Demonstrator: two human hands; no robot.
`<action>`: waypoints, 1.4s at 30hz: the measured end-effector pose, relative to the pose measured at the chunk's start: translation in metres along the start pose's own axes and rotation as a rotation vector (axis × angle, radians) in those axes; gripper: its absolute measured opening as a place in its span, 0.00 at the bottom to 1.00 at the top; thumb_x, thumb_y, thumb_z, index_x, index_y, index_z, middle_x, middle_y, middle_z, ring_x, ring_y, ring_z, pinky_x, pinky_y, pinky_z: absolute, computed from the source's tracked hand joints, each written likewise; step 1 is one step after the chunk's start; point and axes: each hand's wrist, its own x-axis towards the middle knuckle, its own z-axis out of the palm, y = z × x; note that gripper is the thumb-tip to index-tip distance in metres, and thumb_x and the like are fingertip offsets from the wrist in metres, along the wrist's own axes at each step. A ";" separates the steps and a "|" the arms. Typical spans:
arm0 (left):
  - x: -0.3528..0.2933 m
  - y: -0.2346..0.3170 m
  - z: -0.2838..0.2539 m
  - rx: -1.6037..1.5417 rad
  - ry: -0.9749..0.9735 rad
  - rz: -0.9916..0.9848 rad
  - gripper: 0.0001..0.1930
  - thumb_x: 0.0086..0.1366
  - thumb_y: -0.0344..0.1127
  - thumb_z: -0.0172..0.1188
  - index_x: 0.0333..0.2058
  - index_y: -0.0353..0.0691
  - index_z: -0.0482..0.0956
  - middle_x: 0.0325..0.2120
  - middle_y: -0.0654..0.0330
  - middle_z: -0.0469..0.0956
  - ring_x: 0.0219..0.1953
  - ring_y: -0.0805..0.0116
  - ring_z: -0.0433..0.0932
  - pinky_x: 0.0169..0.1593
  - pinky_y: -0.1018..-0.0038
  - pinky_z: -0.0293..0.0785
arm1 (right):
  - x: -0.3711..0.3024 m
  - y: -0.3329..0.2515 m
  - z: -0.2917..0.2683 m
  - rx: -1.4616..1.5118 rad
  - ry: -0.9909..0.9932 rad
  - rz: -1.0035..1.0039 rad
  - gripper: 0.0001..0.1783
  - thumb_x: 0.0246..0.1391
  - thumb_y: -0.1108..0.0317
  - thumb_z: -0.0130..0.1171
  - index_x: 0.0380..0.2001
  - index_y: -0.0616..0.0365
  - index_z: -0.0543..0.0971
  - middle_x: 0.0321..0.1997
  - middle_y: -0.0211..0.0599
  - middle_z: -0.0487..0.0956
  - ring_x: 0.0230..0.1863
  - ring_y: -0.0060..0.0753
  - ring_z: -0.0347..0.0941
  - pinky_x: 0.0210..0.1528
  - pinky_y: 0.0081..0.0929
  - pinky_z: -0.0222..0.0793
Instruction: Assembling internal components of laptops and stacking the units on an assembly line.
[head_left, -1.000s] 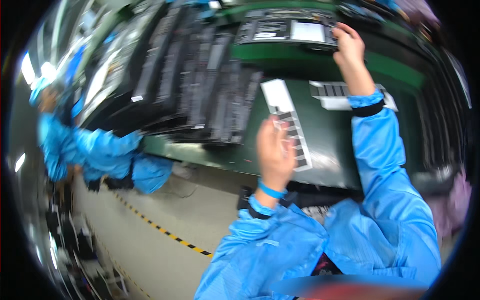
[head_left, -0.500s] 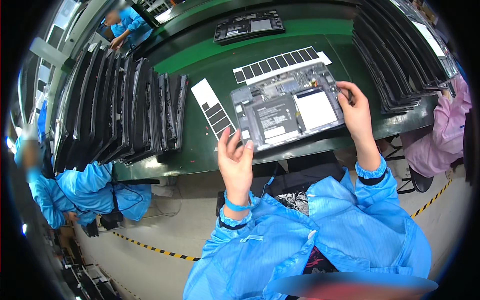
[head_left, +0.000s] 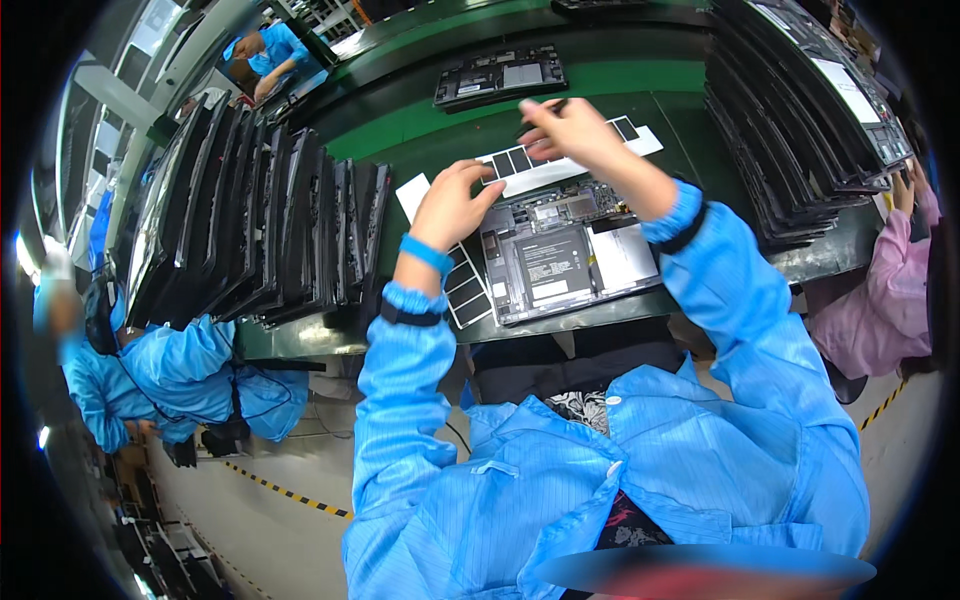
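Electronics workshop, opened laptop base [head_left: 560,265] laid on a green bench [head_left: 400,140], dark casings [head_left: 255,215] lined up in rows, blue smocks [head_left: 430,520] worn, floor [head_left: 290,550] marked with striped tape [head_left: 290,491].

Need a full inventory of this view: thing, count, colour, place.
Near opened device: 1, grey and black, on table before the person
Far opened device: 1, dark grey, farther back
Far strip: 1, white with dark rectangles, behind near device
Left strip: 1, same colours, at near device's left
Left row of panels: many, black, table's left
Right stack: many, black, table's right
Table: 1, green, centre
Blue-clad co-workers: 2, left and upper left
Pink-clad co-worker: 1, right edge
Striped tape: yellow-black, floor
Sleeves: 2, blue, both forearms
Wristband: 1, blue, left wrist
Left grip: 1, bare, at far strip's left end
Right grip: 1, bare, above far strip; contents unclear
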 end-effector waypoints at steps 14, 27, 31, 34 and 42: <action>0.005 -0.046 0.042 0.025 -0.091 -0.094 0.28 0.67 0.59 0.47 0.55 0.46 0.75 0.61 0.46 0.64 0.64 0.46 0.61 0.64 0.58 0.58 | 0.056 0.070 0.039 -0.456 0.226 -0.136 0.15 0.46 0.60 0.60 0.27 0.63 0.82 0.23 0.48 0.80 0.30 0.48 0.80 0.35 0.37 0.75; 0.004 -0.044 0.044 -0.003 -0.073 -0.127 0.28 0.66 0.60 0.47 0.55 0.47 0.75 0.61 0.46 0.64 0.64 0.45 0.59 0.65 0.58 0.56 | 0.055 0.069 0.041 -0.435 0.165 -0.156 0.14 0.45 0.61 0.61 0.27 0.63 0.83 0.24 0.47 0.81 0.30 0.47 0.80 0.36 0.35 0.75; 0.004 -0.044 0.044 -0.001 -0.077 -0.124 0.29 0.67 0.61 0.46 0.55 0.47 0.75 0.61 0.46 0.64 0.64 0.45 0.59 0.65 0.58 0.55 | 0.054 0.068 0.038 -0.465 0.185 -0.162 0.13 0.50 0.62 0.61 0.30 0.63 0.83 0.22 0.39 0.82 0.25 0.30 0.81 0.31 0.25 0.74; 0.004 -0.043 0.043 -0.003 -0.087 -0.130 0.29 0.67 0.61 0.46 0.55 0.47 0.75 0.61 0.46 0.64 0.64 0.45 0.59 0.65 0.58 0.55 | 0.054 0.067 0.037 -0.521 0.179 -0.123 0.13 0.50 0.62 0.61 0.29 0.63 0.83 0.22 0.40 0.82 0.25 0.30 0.81 0.31 0.25 0.74; 0.003 -0.045 0.043 -0.017 -0.087 -0.134 0.29 0.66 0.61 0.46 0.55 0.49 0.75 0.62 0.46 0.63 0.65 0.44 0.58 0.66 0.58 0.54 | 0.054 0.067 0.040 -0.431 0.131 -0.133 0.11 0.50 0.65 0.61 0.30 0.64 0.82 0.22 0.39 0.82 0.26 0.28 0.82 0.31 0.23 0.75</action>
